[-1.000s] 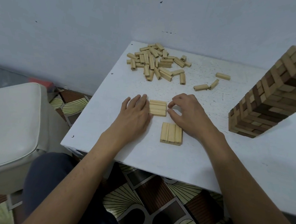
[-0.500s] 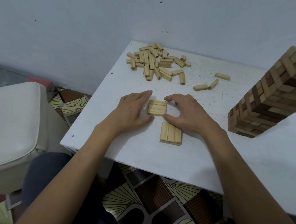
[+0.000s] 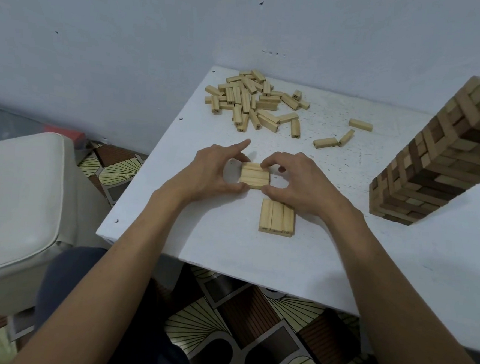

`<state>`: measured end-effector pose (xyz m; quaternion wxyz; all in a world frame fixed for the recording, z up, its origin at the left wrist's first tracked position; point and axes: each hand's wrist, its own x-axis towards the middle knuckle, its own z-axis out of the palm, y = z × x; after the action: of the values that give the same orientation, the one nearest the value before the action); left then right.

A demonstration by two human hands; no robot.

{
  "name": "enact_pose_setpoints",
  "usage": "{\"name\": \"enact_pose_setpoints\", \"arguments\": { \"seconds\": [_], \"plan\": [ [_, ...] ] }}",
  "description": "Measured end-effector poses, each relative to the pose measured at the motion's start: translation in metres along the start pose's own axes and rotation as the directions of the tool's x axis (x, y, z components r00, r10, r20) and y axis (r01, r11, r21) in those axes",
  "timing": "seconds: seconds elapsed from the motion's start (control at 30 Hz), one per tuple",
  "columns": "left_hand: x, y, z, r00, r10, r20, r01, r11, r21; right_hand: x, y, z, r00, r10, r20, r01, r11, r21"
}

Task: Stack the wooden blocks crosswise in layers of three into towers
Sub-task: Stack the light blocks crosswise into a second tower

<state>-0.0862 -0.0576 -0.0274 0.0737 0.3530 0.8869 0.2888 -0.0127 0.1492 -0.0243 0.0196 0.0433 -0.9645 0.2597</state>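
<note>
The three-block layer (image 3: 255, 175) sits at the centre of the frame on the white counter (image 3: 201, 236), its blocks running left to right. The left grip (image 3: 211, 171) pinches its left end between thumb and curled fingers, index finger stretched out. The right grip (image 3: 298, 183) pinches the right end likewise. A second layer (image 3: 276, 221) lies just below, turned crosswise. Loose blocks (image 3: 253, 100) lie at upper centre, and a tall tower (image 3: 444, 165) stands at the right.

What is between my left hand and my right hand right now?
A row of three wooden blocks, gripped at its ends by the left hand and right hand; the head view shows it.
</note>
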Motion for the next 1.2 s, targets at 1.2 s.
{"name": "enact_pose_setpoints", "arguments": {
  "seconds": [1.2],
  "plan": [
    [-0.041,0.036,0.03,0.981,0.16,0.105,-0.15,0.983,-0.104,-0.095,0.007,0.0,0.999,-0.032,-0.026,0.036,0.985,0.167]
  ]
}}
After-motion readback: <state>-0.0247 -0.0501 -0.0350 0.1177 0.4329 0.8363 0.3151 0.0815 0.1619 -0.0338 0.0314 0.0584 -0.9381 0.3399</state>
